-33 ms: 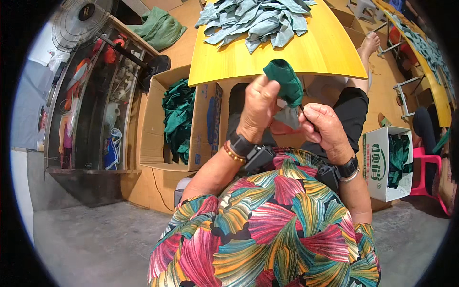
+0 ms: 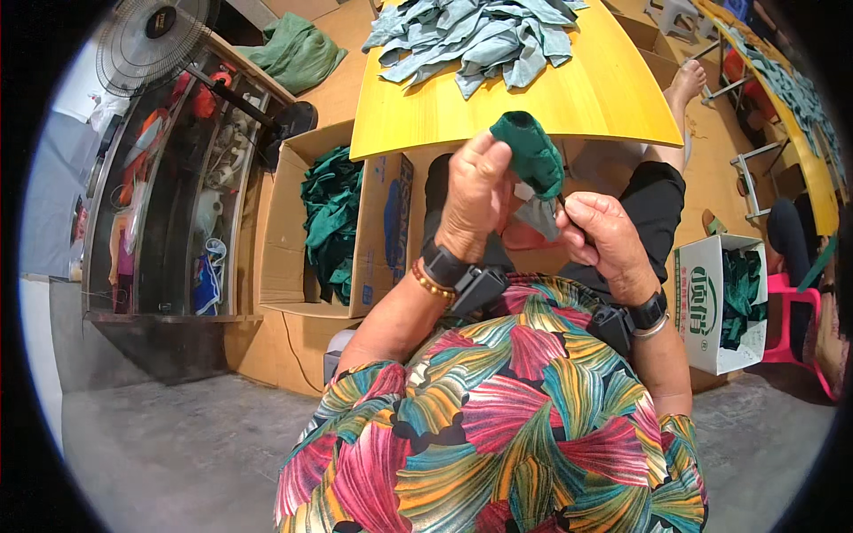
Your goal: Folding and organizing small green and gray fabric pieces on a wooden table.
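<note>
A small dark green fabric piece, shaped like a narrow pouch with a rounded end, is held up before the near edge of the yellow table. My left hand pinches its left side between thumb and fingers. My right hand is closed on a thin dark stick-like tool, whose tip meets the lower end of the green fabric; whether it goes inside I cannot tell. A pale grey-green cloth part hangs below the green piece, between my hands.
Grey-green cloth pieces are heaped on the yellow table. A cardboard box of dark green fabric stands left, a white carton of similar fabric right. Beyond are a shelf rack, a fan and a pink stool with another person.
My left hand has shifted slightly left and lower on the green fabric, and the far end of the fabric has turned a little. My right hand stays nearly still.
</note>
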`<state>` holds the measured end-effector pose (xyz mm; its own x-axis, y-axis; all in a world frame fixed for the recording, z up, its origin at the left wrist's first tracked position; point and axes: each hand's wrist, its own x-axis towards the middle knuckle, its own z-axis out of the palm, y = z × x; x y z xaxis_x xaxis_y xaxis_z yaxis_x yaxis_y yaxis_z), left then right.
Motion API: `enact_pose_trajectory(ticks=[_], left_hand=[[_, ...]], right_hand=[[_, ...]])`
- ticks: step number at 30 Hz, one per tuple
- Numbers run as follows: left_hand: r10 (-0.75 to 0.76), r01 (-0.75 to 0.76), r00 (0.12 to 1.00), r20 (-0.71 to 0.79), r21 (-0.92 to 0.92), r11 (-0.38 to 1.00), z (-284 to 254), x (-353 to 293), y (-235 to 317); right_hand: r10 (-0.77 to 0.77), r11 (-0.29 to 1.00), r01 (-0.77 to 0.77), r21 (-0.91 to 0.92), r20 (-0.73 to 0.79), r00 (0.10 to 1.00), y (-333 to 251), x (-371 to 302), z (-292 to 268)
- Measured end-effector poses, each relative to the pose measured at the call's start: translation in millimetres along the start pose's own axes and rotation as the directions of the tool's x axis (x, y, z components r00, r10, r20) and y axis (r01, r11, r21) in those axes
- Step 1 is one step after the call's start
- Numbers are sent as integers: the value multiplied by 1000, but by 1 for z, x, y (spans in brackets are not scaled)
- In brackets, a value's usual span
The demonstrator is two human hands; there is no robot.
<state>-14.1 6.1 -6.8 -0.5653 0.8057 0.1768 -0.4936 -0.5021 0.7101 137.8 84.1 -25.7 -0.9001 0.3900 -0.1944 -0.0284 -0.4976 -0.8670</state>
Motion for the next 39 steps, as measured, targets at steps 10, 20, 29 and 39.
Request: enact_pose_trajectory(ticks=[10,20,29,39], left_hand=[[-75,90,996,-54,350,933,-6,-5,3],[-54,28,996,66,354,935,-35,2,7],[-137,34,972,189,465,885,-19,12,25],[-74,69,996,56,75,995,6,7,-14]], right_hand=[[-52,993,59,101,-71,996,3,4,5],[12,998,-11,57,-7,1000,0,-1,-8],[70,997,-71,-31,-25,997,-1,-4,-5],[-27,999,25,-25,-74,997,3,4,1]])
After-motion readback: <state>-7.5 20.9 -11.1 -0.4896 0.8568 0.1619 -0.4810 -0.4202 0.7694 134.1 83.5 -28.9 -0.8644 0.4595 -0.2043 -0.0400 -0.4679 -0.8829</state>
